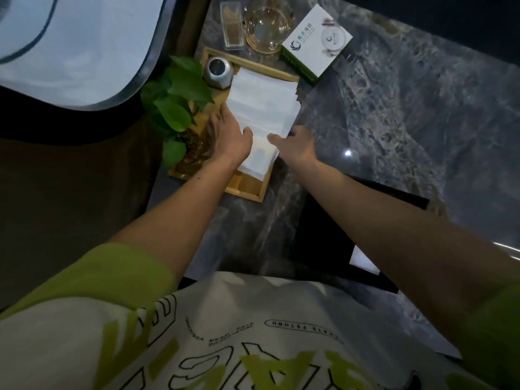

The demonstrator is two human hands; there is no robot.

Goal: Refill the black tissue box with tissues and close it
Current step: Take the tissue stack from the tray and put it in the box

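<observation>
My left hand (229,133) and right hand (297,147) grip the white tissue stack (263,105) over the wooden tray (247,190), right fingertips hidden beneath. My right forearm covers part of the black tissue box (332,229) near me. The white-and-green carton (318,43) has print too small to read.

Showing soft matt paper in the tissue stack (261,108), smooth pale wood in the tray (247,187); glinting off glossy veined stone tabletop (408,122) at three o'clock; shining through clear glass jug (266,26) at twelve.
</observation>
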